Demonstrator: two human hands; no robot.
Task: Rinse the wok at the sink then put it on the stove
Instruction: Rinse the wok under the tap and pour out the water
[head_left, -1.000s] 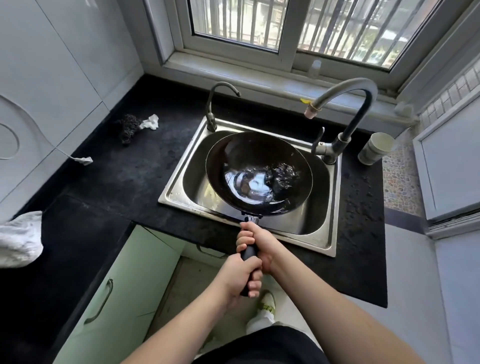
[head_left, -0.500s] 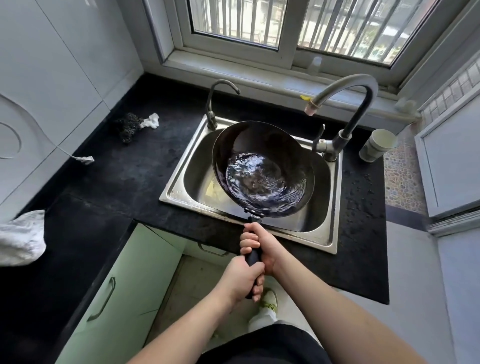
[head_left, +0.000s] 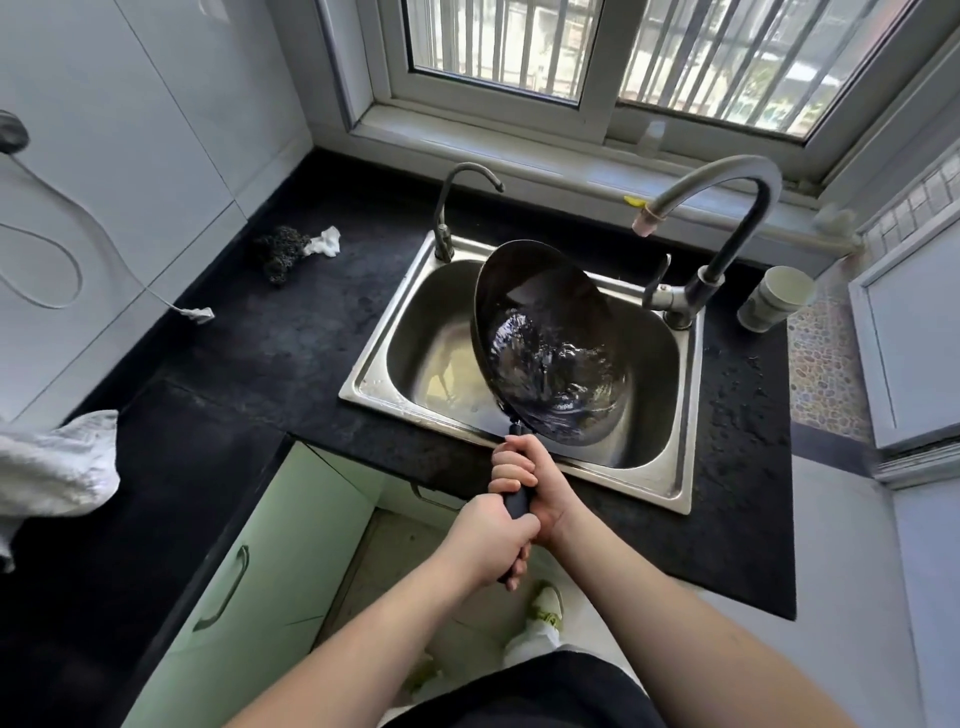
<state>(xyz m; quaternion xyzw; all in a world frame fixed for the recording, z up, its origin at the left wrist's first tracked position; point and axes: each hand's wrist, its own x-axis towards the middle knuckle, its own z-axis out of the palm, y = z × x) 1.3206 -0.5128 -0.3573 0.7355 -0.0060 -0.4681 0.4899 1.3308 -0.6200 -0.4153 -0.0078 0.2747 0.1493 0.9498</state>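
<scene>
The dark wok (head_left: 540, 306) hangs tilted over the steel sink (head_left: 415, 332), its left rim raised and its lower right side dipped. Water sloshes in its lower part. Both hands hold its black handle at the sink's front edge. My right hand (head_left: 530, 478) grips nearer the bowl. My left hand (head_left: 491, 540) grips the handle's end, just below the right hand. The tall grey faucet (head_left: 727, 218) arches over the sink's back right, its spout above and to the right of the wok. No stove is in view.
A small second tap (head_left: 447, 218) stands at the sink's back left. A scrubber and white scrap (head_left: 291, 249) lie on the black counter (head_left: 260, 353). A white cup (head_left: 774, 299) sits right of the faucet. A white cloth (head_left: 52, 467) lies at far left. Green cabinet doors sit below.
The wok went from lying nearly level in the sink to steeply tilted, left rim up. The water inside slid toward the lower right side. Both hands stayed on the handle.
</scene>
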